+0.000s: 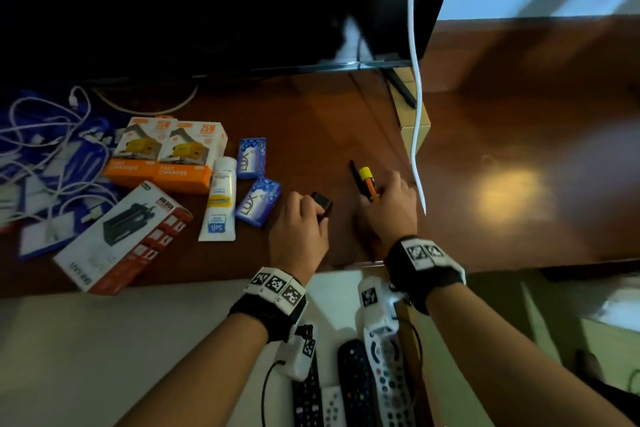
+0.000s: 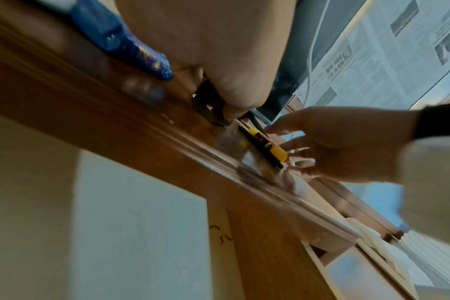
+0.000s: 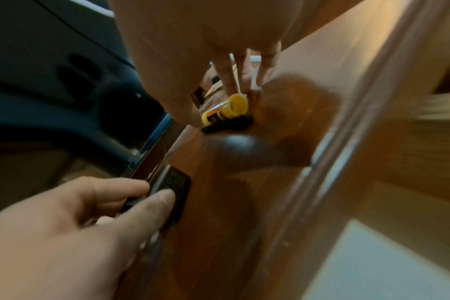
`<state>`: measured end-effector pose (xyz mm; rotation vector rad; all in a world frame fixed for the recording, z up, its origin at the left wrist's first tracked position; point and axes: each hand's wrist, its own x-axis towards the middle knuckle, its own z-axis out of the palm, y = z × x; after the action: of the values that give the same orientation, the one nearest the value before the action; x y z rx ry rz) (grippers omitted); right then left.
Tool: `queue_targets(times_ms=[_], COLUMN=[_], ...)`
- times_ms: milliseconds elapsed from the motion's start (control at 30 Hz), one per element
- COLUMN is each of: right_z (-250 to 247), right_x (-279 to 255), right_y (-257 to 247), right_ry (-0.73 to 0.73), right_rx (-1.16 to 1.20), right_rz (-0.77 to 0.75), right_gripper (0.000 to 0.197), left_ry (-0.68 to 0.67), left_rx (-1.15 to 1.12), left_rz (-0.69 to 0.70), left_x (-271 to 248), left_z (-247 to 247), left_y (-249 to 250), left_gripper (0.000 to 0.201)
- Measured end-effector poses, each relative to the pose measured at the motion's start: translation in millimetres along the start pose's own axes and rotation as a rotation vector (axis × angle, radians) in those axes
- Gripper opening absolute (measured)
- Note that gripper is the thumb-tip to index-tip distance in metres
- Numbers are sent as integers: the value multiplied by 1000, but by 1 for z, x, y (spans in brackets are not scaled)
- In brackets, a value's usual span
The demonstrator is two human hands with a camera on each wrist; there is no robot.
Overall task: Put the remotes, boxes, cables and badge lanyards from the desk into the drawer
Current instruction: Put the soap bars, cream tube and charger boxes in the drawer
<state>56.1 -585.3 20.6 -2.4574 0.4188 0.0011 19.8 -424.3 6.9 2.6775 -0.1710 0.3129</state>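
Observation:
On the brown desk (image 1: 311,135) my left hand (image 1: 320,210) pinches a small flat black device (image 1: 322,204) between thumb and fingers; the right wrist view shows the same grip (image 3: 162,192) on the device (image 3: 172,182). My right hand (image 1: 375,196) reaches with fairly straight, spread fingers over a yellow-capped orange marker (image 1: 367,182) and a black pen (image 1: 353,172), thumb on one side, fingertips (image 3: 231,85) on the other. Below the desk edge the open drawer (image 1: 332,302) holds several remotes (image 1: 356,385). Charger boxes (image 1: 166,152), a white-and-red box (image 1: 124,236) and tangled white cables (image 1: 52,156) lie at the left.
Two blue soap boxes (image 1: 252,158) and a white tube (image 1: 220,198) lie left of my left hand. A dark screen (image 1: 207,10) stands at the back. A white cord (image 1: 417,114) hangs down beside a small cardboard box (image 1: 412,135). Blue lanyards lie under the cables.

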Motion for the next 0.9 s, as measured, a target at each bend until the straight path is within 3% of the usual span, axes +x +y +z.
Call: queue_targets(times_ms=[133, 267, 400, 567, 667, 767, 900], right_z=[12, 27, 27, 10, 6, 9, 21], right_x=[7, -11, -31, -69, -102, -135, -160], right_y=[-11, -3, 7, 22, 39, 54, 71], right_ry=[-96, 8, 11, -173, -283, -391, -569], right_rx=[-176, -250, -300, -200, -68, 2, -15], right_rz=[17, -83, -111, -135, -149, -176, -90], right_gripper=[44, 22, 23, 22, 11, 34, 18], left_ry=[-19, 44, 84, 146, 229, 158, -47], left_rx=[-21, -100, -143, -252, -292, -308, -347], left_rz=[-49, -164, -202, -227, -176, -178, -383], left_x=[-23, -46, -60, -87, -120, -150, -168], left_z=[-8, -10, -7, -9, -3, 7, 14], left_y=[-1, -2, -2, -4, -10, -13, -17], left_gripper=[28, 27, 25, 21, 19, 17, 18])
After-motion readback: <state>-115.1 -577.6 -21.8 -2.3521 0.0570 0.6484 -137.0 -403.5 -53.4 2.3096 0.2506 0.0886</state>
